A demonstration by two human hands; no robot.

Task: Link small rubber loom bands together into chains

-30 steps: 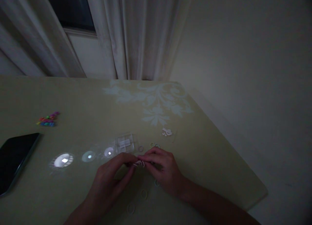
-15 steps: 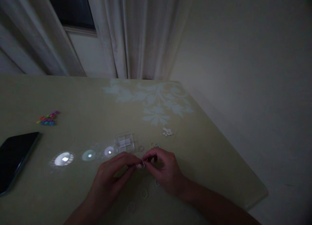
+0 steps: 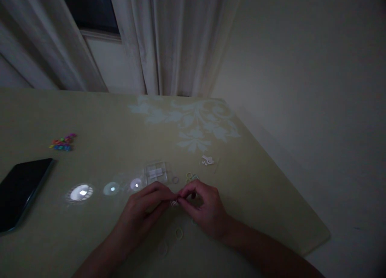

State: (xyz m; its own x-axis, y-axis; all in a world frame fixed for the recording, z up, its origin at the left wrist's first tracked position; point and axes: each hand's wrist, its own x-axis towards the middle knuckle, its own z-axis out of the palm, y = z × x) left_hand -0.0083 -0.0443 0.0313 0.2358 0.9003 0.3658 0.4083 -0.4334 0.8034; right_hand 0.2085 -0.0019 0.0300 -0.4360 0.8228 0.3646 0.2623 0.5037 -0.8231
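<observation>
Both of my hands meet over the near part of the table. My left hand (image 3: 144, 207) is closed in a pinch on a small pale ribbed piece (image 3: 174, 203), whose thin light bars show below the fingertips. The fingers of my right hand (image 3: 206, 207) are pinched together against the same piece's right end; what lies between them is hidden. Nearest to them on the table are a yellowish ring (image 3: 179, 233) and a pale ring (image 3: 163, 248). Beyond the fingers lie a pinkish ring (image 3: 175, 180) and several greenish rings (image 3: 189, 175), partly behind my right hand.
A clear plastic box (image 3: 156, 172) stands just beyond my left hand. White small parts (image 3: 208, 160) lie farther right. At the left are a dark phone (image 3: 24, 189) and a pile of colourful small pieces (image 3: 62, 143). The table's right edge (image 3: 280, 169) slants beside the wall.
The pale ring that showed between my fingertips is now mostly covered by my right fingers. My hands have drawn slightly closer together. The view has tilted a little.
</observation>
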